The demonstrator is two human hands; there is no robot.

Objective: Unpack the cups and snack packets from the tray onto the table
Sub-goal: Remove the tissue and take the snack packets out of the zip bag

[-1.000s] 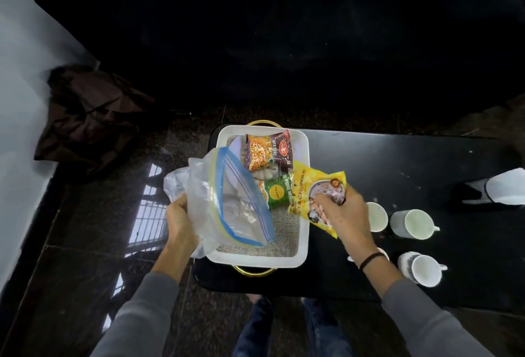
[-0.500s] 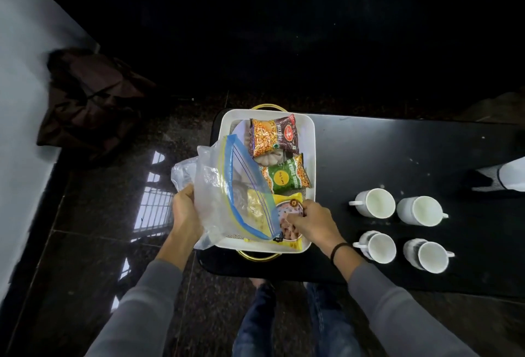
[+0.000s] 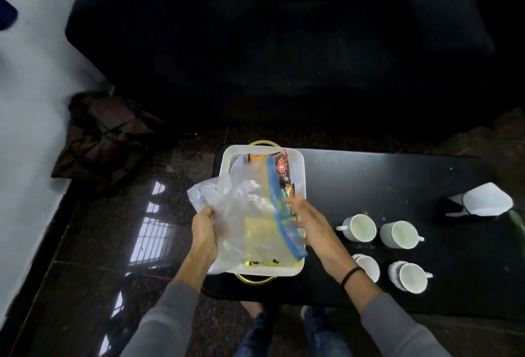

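Note:
A white tray (image 3: 300, 174) with gold handles sits at the left end of the black table (image 3: 383, 186). My left hand (image 3: 203, 231) grips a clear zip bag (image 3: 244, 214) with a blue seal, held over the tray. My right hand (image 3: 309, 220) is at the bag's blue edge, fingers spread, holding nothing. A yellow snack packet (image 3: 264, 263) lies in the tray's near end, seen through the bag. A red and orange packet (image 3: 279, 163) and a green one (image 3: 285, 200) show beyond the bag. Several white cups (image 3: 359, 227) stand on the table to the right.
A white cone-shaped object on a dark base (image 3: 483, 200) lies at the table's right end. A brown bag (image 3: 99, 137) sits on the dark glossy floor by the white wall. A dark sofa fills the back. My legs are below the table's near edge.
My right hand put the yellow packet down in the tray's near end, let go and moved up to the bag's blue edge. My left hand swung the bag over the tray.

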